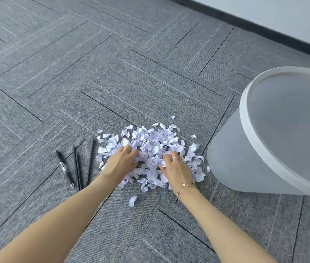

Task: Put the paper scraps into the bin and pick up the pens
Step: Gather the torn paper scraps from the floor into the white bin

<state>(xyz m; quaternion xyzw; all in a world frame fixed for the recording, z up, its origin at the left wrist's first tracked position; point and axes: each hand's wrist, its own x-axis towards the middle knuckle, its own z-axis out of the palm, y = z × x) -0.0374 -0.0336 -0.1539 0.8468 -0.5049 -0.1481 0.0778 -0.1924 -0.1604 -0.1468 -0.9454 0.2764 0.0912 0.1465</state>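
A heap of white paper scraps (150, 147) lies on the grey carpet in front of me. My left hand (119, 164) is on the heap's left side, its fingers curled down into the scraps. My right hand (177, 168), with a ring and a bracelet, digs its curled fingers into the heap's right side. Several black pens (78, 168) lie side by side on the carpet just left of the heap, one of them with a silver grip (64, 167). A white plastic bin (228, 164) stands to the right of the heap, its opening facing me.
One stray scrap (132, 201) lies on the carpet between my forearms, and a few more sit at the heap's edges. A white wall with a dark skirting board (264, 29) runs behind the bin at the upper right.
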